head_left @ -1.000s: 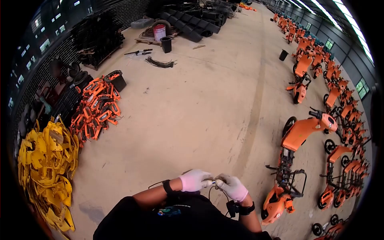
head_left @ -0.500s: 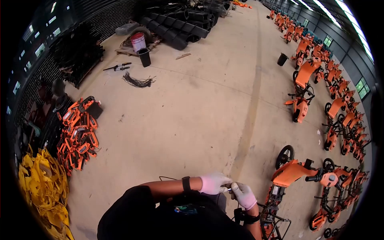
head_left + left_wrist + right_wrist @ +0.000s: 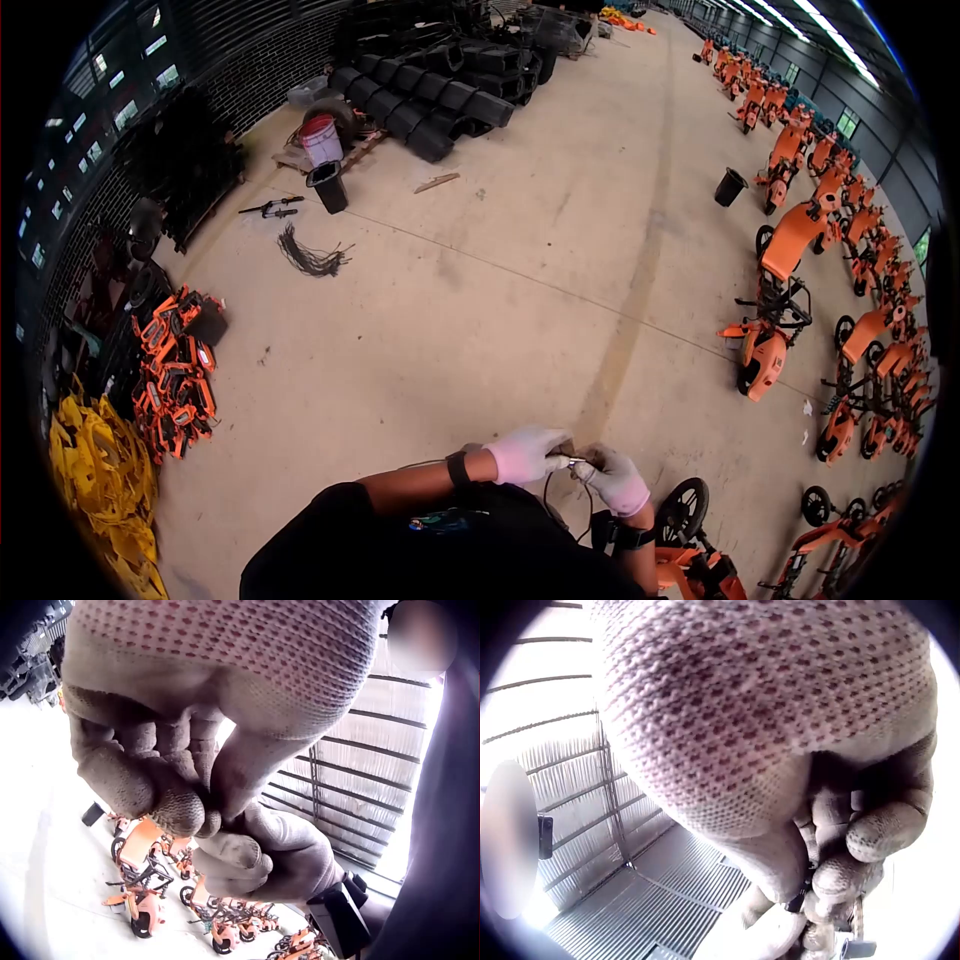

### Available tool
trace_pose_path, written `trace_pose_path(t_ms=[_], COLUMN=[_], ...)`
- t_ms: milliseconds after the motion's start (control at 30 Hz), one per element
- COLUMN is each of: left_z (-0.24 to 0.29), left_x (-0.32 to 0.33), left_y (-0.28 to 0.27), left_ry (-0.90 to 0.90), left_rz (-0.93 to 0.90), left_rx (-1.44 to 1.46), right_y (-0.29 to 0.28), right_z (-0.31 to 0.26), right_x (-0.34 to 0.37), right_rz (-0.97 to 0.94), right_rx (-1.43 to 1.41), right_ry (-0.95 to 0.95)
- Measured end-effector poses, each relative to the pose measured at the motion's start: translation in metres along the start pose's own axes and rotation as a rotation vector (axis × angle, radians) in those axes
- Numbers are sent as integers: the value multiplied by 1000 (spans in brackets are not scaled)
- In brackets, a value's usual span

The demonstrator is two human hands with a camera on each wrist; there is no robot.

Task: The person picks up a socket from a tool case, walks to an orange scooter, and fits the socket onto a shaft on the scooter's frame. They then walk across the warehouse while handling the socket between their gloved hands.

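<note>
Both hands wear pale knit gloves and meet in front of the waist in the head view. Between the fingertips is a small piece with a shiny metal part (image 3: pixel 575 462), mostly hidden by the gloves; I cannot tell its kind. The left hand (image 3: pixel 525 456) pinches it from one side and the right hand (image 3: pixel 618 482) from the other. In the right wrist view a small dark part (image 3: pixel 798 901) shows between thumb and forefinger. A thin dark cable (image 3: pixel 549 492) hangs in a loop below the hands. The left wrist view shows the left hand's fingers (image 3: pixel 176 806) curled in.
An orange scooter (image 3: pixel 680 515) stands close on the right, with rows of others behind. Leftward lie piles of yellow panels (image 3: pixel 105 490) and orange-black parts (image 3: pixel 175 385). Black bins (image 3: pixel 328 188), a bundle of wires (image 3: pixel 308 255) and black stacked parts (image 3: pixel 420 105) are farther ahead.
The view has moved forward along the floor; the near scooter has slid down toward the lower edge. Both hands stay together on the small piece.
</note>
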State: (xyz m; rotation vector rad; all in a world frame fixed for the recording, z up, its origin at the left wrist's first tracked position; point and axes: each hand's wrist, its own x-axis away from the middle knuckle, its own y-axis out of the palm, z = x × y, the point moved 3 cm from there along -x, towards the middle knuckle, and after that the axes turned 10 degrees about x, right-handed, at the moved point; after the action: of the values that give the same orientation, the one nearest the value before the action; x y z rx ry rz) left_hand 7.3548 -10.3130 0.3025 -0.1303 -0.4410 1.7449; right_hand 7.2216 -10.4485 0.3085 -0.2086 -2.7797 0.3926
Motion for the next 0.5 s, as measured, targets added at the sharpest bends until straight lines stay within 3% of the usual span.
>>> trace_pose_path(t_ms=[100, 167, 400, 433, 500], left_z=[-4, -26, -61, -54, -34], left_x=[-71, -124, -354, -391, -457], left_y=[-35, -48, -118, -136, -155], left_ry=[-45, -25, -124, -112, -60], left_rz=[106, 126, -121, -130, -164], left_rx=[152, 157, 520, 507, 210], right_y=[-60, -102, -259, -287, -344], right_z=[-8, -27, 4, 0, -8], right_x=[-61, -103, -257, -278, -308], right_rz=[-10, 32, 119, 144, 209], right_rx=[8, 325, 449, 500, 529], right_ry=[-69, -96, -120, -120, -162])
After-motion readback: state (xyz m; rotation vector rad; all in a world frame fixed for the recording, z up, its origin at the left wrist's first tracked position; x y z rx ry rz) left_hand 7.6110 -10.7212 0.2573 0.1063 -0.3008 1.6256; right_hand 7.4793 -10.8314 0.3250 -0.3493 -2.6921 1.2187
